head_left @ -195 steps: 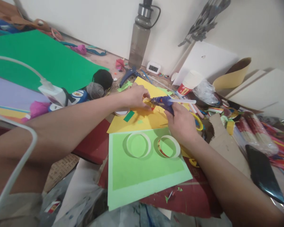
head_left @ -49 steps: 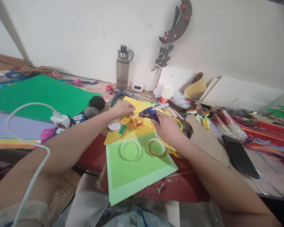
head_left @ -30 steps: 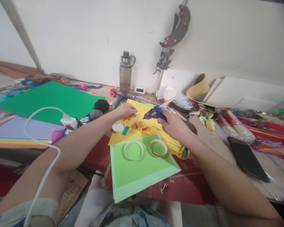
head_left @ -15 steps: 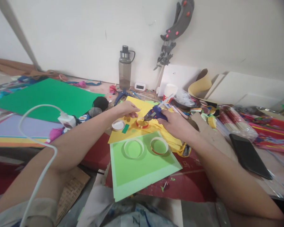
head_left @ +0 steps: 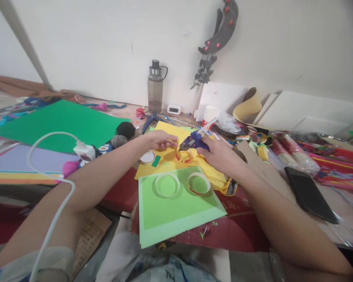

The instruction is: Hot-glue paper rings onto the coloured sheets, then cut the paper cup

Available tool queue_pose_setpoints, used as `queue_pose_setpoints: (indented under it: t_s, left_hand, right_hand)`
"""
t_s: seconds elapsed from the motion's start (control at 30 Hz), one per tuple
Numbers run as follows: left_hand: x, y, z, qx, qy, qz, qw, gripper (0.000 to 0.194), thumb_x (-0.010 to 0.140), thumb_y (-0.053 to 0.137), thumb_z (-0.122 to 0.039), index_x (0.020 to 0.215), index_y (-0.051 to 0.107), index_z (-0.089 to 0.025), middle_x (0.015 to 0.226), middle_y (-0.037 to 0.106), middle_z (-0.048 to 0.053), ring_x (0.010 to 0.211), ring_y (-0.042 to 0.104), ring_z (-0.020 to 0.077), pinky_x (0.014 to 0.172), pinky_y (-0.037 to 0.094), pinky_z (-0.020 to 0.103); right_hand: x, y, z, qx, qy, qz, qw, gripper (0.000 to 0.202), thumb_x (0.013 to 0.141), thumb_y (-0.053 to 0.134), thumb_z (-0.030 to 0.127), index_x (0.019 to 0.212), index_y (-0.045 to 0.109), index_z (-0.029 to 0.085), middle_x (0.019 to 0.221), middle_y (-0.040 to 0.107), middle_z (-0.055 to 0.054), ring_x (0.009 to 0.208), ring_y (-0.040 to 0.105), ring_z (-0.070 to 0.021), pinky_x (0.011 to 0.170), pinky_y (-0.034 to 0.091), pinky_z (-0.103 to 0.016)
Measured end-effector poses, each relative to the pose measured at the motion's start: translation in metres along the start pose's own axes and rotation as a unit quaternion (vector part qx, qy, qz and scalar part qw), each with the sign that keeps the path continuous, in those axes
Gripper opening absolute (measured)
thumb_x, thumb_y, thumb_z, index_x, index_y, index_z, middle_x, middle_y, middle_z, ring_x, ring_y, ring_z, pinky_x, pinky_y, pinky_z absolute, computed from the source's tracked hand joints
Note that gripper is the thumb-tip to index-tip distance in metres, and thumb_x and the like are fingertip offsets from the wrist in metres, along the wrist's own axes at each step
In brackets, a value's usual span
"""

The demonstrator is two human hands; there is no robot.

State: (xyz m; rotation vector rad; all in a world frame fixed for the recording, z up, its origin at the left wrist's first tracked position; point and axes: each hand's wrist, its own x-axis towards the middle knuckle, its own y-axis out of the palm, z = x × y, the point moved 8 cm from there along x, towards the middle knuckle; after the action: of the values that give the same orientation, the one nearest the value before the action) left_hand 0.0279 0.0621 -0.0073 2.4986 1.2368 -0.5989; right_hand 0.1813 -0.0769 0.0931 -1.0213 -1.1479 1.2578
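Observation:
My right hand (head_left: 213,150) is wrapped round the handle of a blue glue gun (head_left: 194,141), its nozzle pointing down-left. Just under the nozzle lies a red and yellow ring (head_left: 184,156) on yellow paper (head_left: 145,170). Beside the nozzle, my left hand (head_left: 164,141) has its fingers curled and thumb close to them; whatever they hold, if anything, is too small to make out. A white ring (head_left: 167,185) and a red-edged ring (head_left: 199,184) lie on light green sheets (head_left: 176,215). Near my left hand are a white round piece (head_left: 147,157) and a green strip (head_left: 156,161).
A water bottle (head_left: 155,88) stands by the wall beside a small white clock (head_left: 173,109). Green card (head_left: 59,125) and a white cable (head_left: 51,219) are at the left. A black phone (head_left: 310,194) lies right of my forearm, with a yellow cutter (head_left: 231,187) nearer the middle.
My left hand has moved slightly right, closer to the nozzle. The red and yellow ring has shifted a little right and appears tilted. The glue gun stays nearly in place.

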Motion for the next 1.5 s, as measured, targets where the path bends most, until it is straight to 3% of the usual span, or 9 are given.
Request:
queue_pose_setpoints:
  t_s: [0.27,0.47,0.67,0.73,0.9,1.0,1.1,1.17,1.5]
  left_hand:
    - [-0.011,0.001,-0.007,0.194,-0.004,-0.123,0.973,0.040,0.093,0.078,-0.028,0.060,0.060,-0.014,0.042,0.041,-0.005,0.034,0.029,0.0041,0.040,0.014,0.020]
    - [-0.027,-0.017,-0.024,0.275,0.068,-0.206,0.937,0.035,0.090,0.071,-0.023,0.058,0.060,-0.017,0.040,0.045,-0.004,0.036,0.036,0.0081,0.046,0.025,0.027]
    - [-0.041,-0.040,-0.031,0.344,0.066,-0.248,0.903,0.034,0.083,0.076,-0.022,0.052,0.065,-0.017,0.046,0.055,0.000,0.044,0.045,0.0112,0.053,0.035,0.028]
    - [-0.040,-0.043,-0.032,0.407,0.063,-0.240,0.879,0.036,0.086,0.075,-0.027,0.052,0.067,-0.017,0.049,0.059,0.002,0.049,0.050,0.0132,0.056,0.037,0.029]
    - [-0.044,-0.056,-0.055,0.546,0.137,-0.308,0.767,0.041,0.093,0.071,-0.048,0.070,0.076,-0.015,0.071,0.071,0.008,0.078,0.066,0.0205,0.066,0.035,0.029]
    - [-0.044,-0.048,-0.056,0.525,0.176,-0.219,0.804,0.036,0.090,0.074,-0.049,0.103,0.085,-0.018,0.098,0.080,0.006,0.093,0.069,0.0212,0.075,0.040,0.025]
    - [-0.044,-0.030,-0.050,0.491,0.201,-0.092,0.843,0.057,0.072,0.088,-0.046,0.124,0.082,-0.023,0.129,0.076,0.005,0.110,0.067,0.0215,0.087,0.044,0.020]
    - [-0.043,-0.022,-0.044,0.475,0.204,-0.051,0.855,0.066,0.064,0.091,-0.042,0.127,0.081,-0.025,0.138,0.072,0.006,0.118,0.065,0.0236,0.092,0.045,0.020]
    - [-0.035,-0.005,-0.035,0.464,0.226,-0.034,0.856,0.045,0.062,0.089,-0.030,0.105,0.084,-0.022,0.116,0.075,0.007,0.116,0.064,0.0267,0.096,0.042,0.025]
  right_hand:
    - [-0.002,0.002,0.006,0.043,-0.007,0.011,0.999,0.039,0.109,0.052,0.030,0.139,0.066,0.010,0.127,0.078,-0.022,0.114,0.072,-0.0351,0.084,0.046,-0.036]
    - [0.000,0.006,0.010,0.047,-0.056,-0.051,0.996,0.030,0.105,0.049,0.029,0.123,0.067,0.012,0.120,0.077,-0.022,0.111,0.070,-0.0360,0.086,0.047,-0.038]
    - [0.000,0.013,0.006,0.078,-0.086,-0.120,0.986,0.026,0.103,0.045,0.034,0.112,0.064,0.018,0.106,0.076,-0.017,0.098,0.069,-0.0337,0.079,0.046,-0.038]
    - [0.000,0.014,0.006,0.082,-0.088,-0.126,0.985,0.027,0.103,0.045,0.035,0.112,0.064,0.018,0.107,0.076,-0.018,0.099,0.069,-0.0344,0.080,0.047,-0.039]
    - [0.001,0.018,0.006,0.086,-0.089,-0.120,0.985,0.027,0.101,0.046,0.035,0.108,0.065,0.018,0.108,0.076,-0.020,0.101,0.070,-0.0360,0.084,0.049,-0.042]
    - [0.002,0.021,0.004,0.092,-0.091,-0.121,0.984,0.033,0.100,0.046,0.036,0.116,0.066,0.015,0.114,0.077,-0.022,0.108,0.071,-0.0379,0.088,0.051,-0.044]
    - [0.002,0.023,0.001,0.102,-0.094,-0.129,0.982,0.037,0.100,0.048,0.035,0.125,0.067,0.014,0.119,0.077,-0.021,0.112,0.071,-0.0375,0.092,0.053,-0.045]
    - [0.003,0.025,0.000,0.102,-0.093,-0.132,0.982,0.037,0.101,0.049,0.036,0.126,0.068,0.015,0.119,0.078,-0.020,0.111,0.071,-0.0368,0.092,0.053,-0.046]
    - [0.006,0.037,0.003,0.090,-0.110,-0.114,0.983,0.037,0.103,0.046,0.039,0.123,0.068,0.016,0.115,0.078,-0.020,0.108,0.071,-0.0367,0.094,0.054,-0.047]
